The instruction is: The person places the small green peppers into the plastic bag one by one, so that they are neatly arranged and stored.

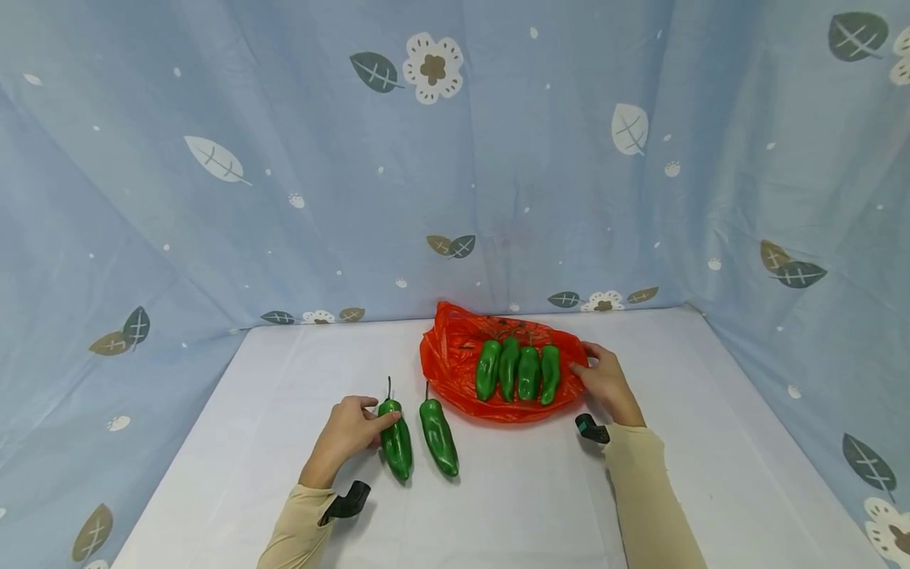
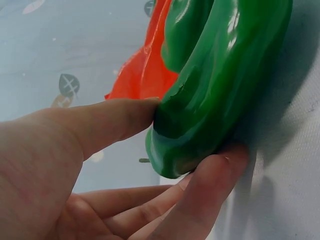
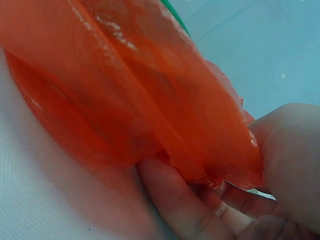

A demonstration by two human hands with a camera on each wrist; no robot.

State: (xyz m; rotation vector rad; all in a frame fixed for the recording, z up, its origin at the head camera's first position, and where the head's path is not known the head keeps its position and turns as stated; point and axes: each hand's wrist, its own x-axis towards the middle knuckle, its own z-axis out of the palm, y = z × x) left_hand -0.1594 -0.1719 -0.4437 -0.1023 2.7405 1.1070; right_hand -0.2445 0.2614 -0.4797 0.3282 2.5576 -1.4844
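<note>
In the head view my left hand point(image 1: 347, 433) pinches a long green pepper point(image 1: 399, 450) near its stem end, thumb on one side and fingers on the other. The left wrist view shows the thumb point(image 2: 117, 120) pressing against that glossy pepper point(image 2: 215, 95) low over the white cloth. A second green pepper point(image 1: 440, 441) lies just to its right, stem pointing away. Several green peppers point(image 1: 528, 374) rest side by side on a red plastic bag point(image 1: 449, 365). My right hand point(image 1: 606, 381) holds this bag by its right edge, the film point(image 3: 200, 130) caught between thumb and fingers.
A white cloth point(image 1: 512, 498) covers the table. Blue patterned curtains point(image 1: 455, 174) hang behind it and along both sides. Each wrist carries a small black camera mount, such as the left one point(image 1: 350, 499).
</note>
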